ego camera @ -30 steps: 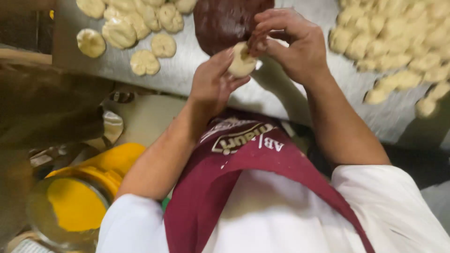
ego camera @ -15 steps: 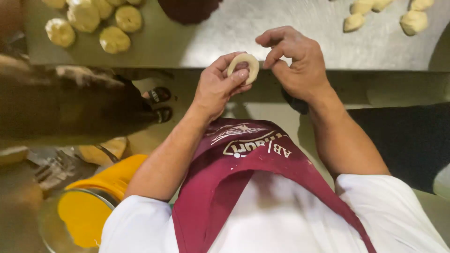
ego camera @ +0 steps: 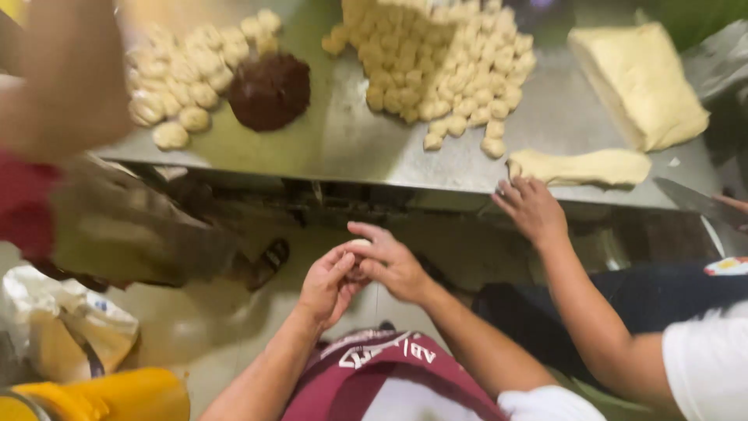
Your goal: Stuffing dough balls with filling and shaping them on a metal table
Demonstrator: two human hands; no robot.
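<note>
My left hand [ego camera: 327,284] and my right hand [ego camera: 387,262] are pressed together below the table edge, both closed around a small pale dough ball [ego camera: 359,244] that barely shows between the fingers. Up on the steel table [ego camera: 351,148] lies a dark brown lump of filling [ego camera: 270,90], with shaped dough balls [ego camera: 183,78] to its left and a big heap of cut dough pieces [ego camera: 444,66] to its right.
A co-worker's hand [ego camera: 531,209] rests at the table edge by a strip of dough [ego camera: 580,166]; a dough slab [ego camera: 639,82] lies behind it. Another person's arm [ego camera: 58,78] blurs the upper left. A yellow bucket [ego camera: 101,396] and a bag [ego camera: 54,327] stand lower left.
The view has swung back and wider, showing more table and a co-worker. My hands have dropped below the table edge and closed more tightly around the dough ball.
</note>
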